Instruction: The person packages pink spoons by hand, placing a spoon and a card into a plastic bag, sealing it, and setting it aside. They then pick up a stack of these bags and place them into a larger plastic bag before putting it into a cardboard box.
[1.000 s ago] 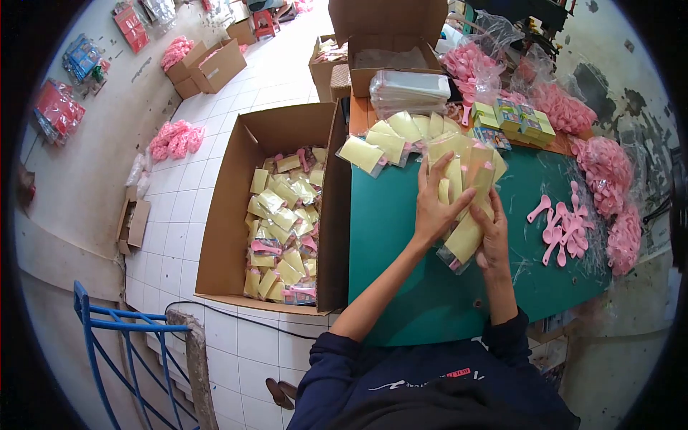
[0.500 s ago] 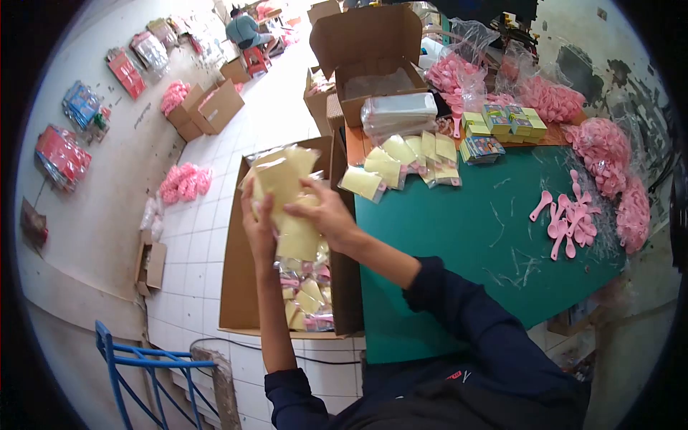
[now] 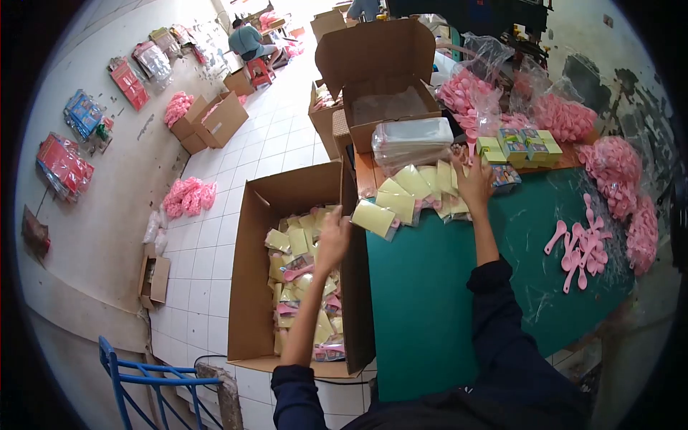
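Observation:
My left hand [image 3: 333, 240] is above the right side of a deep cardboard box [image 3: 247, 265], with nothing visible in it; its fingers are too blurred to read. Inside the box lie many clear packets with pale yellow cards [image 3: 322, 326] and pink spoons. My right hand [image 3: 474, 183] reaches over the green table [image 3: 423, 287], at the right end of a fanned row of similar packets [image 3: 394, 199]. Its fingers are spread beside the packets and the stacked cards [image 3: 512, 147]. Whether its fingertips touch a packet is unclear.
Loose pink spoons [image 3: 580, 247] lie on the table's right side, near bagged pink spoons [image 3: 609, 168]. Clear bags [image 3: 412, 140] lie before an open carton [image 3: 387, 107]. A person [image 3: 251, 43] sits far back. A blue metal frame [image 3: 158, 380] stands lower left.
The packets that both hands held over the box are gone from them. My right hand has moved right to the table's packets; my left hand has moved right and down, near the box's edge.

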A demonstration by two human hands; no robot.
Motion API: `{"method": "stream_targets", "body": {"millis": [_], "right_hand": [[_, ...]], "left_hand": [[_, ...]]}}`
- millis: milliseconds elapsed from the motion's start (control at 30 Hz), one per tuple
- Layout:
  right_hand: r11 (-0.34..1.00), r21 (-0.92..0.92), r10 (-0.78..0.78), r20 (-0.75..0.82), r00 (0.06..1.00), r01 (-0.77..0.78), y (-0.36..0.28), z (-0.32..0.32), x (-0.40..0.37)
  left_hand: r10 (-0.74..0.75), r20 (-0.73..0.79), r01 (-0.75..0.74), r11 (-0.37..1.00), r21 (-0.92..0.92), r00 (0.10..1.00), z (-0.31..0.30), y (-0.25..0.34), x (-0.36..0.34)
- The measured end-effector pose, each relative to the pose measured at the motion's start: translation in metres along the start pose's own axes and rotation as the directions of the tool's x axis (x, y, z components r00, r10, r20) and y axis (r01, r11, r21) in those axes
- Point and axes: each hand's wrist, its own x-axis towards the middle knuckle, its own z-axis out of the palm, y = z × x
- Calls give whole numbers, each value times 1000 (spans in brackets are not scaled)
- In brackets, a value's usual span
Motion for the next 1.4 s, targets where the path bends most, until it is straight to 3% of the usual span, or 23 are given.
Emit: {"method": "stream_targets", "body": {"millis": [100,167,200,267,367,400,467,500,567,667,733,833,967,1000,1033,1067,1133,1200,1233,1267,1333,1367,1400], "right_hand": [[987,-88,150,158,976,-138,26,36,8],[994,-39,104,200,974,-98,22,52,-3],[997,-43,79,229,970,-71,14,52,-10],[1000,-23,19,275,961,-14,2,46,-21],[995,84,-80,262,962,60,5,45,-30],[940,338,-142,281,949,41,13,56,-24],[659,751,-244,261,934,-38,33,74,-14],[441,874,-262,343,902,-204,30,72,-13],[318,835,-210,523,826,-448,14,37,-23],[223,741,-275,671,689,-633,14,22,-20],[237,650,-345,751,563,-723,11,5,-19],[187,740,-415,655,631,-646,-29,-14,-39],[61,699,-562,614,554,-713,-105,-19,-69],[4,731,-602,546,582,-682,-130,-10,-77],[58,714,-656,554,513,-698,-150,0,-82],[-8,788,-670,453,588,-616,-178,22,-90],[23,658,-747,511,424,-753,-220,41,-94],[59,754,-860,372,351,-654,-242,86,-96],[357,736,-718,610,335,-575,-240,94,-94],[626,612,-506,790,346,-483,-239,100,-91],[688,681,-487,690,536,-252,-214,111,-87],[590,776,-546,588,597,-224,-189,89,-86],[570,746,-606,664,437,-343,-164,69,-80]], "left_hand": [[-185,3,185,982,40,983,68,31,25],[-327,46,320,941,109,944,89,56,46],[-266,-88,279,934,224,960,108,56,54],[-297,-197,351,863,362,934,126,69,61],[-115,-159,151,960,235,981,137,81,67],[-114,-171,137,982,128,979,142,83,70],[-105,-176,89,992,-94,979,155,90,73],[-89,-173,53,977,-207,981,158,93,76],[-97,-173,33,941,-337,980,161,97,77],[-95,-189,-6,882,-472,977,152,104,73],[-102,-191,-13,852,-523,976,140,110,69],[-62,-224,-67,847,-527,973,91,120,65],[-56,-356,-99,910,-403,933,-5,99,63],[-75,-383,-86,919,-386,921,-34,95,62],[-86,-395,-99,899,-426,914,-59,90,61],[-97,-406,-114,879,-463,909,-83,83,62],[-242,-270,-48,657,-753,932,-119,55,66],[-213,-280,-96,611,-786,936,-132,40,66],[-223,-275,-35,715,-698,935,-131,17,64],[-326,-214,107,739,-665,921,-130,-25,61],[-529,-122,378,731,-568,840,-125,-115,50],[-541,-113,452,785,-424,833,-117,-136,39],[-558,-105,517,814,-265,824,-110,-147,30]]}}
